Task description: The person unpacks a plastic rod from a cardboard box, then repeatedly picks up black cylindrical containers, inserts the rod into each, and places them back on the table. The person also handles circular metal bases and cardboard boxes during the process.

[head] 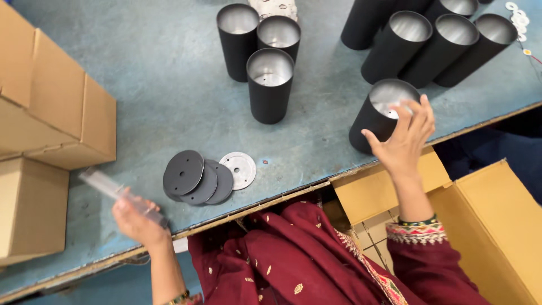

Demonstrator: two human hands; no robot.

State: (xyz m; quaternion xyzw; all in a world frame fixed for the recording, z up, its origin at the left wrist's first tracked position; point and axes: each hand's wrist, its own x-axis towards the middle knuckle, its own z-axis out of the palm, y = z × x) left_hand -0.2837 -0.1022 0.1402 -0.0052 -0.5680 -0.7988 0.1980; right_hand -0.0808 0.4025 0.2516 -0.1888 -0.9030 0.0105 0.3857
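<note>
Left hand [135, 221] is clenched around a clear plastic strip [116, 194], motion-blurred. Its long axis runs up-left from the fist, free end pointing away from the body toward the cardboard boxes [53, 121].

Just right of that hand and a bit beyond it: a fanned stack of dark flat discs [189, 176], with one bare metal disc [238, 169] touching the right edge of the stack. All lie flat on the blue-grey table [141, 73].

Right hand [403, 141] is spread, fingers splayed, not closed on anything. Its fingertips are at the rim of a black cylinder [375, 116]; can't tell whether they touch it. Cylinder sits just beyond and left of the palm, axis near upright, open end up, leaning toward the hand in this view. Right hand is far nearer it than left.
</note>
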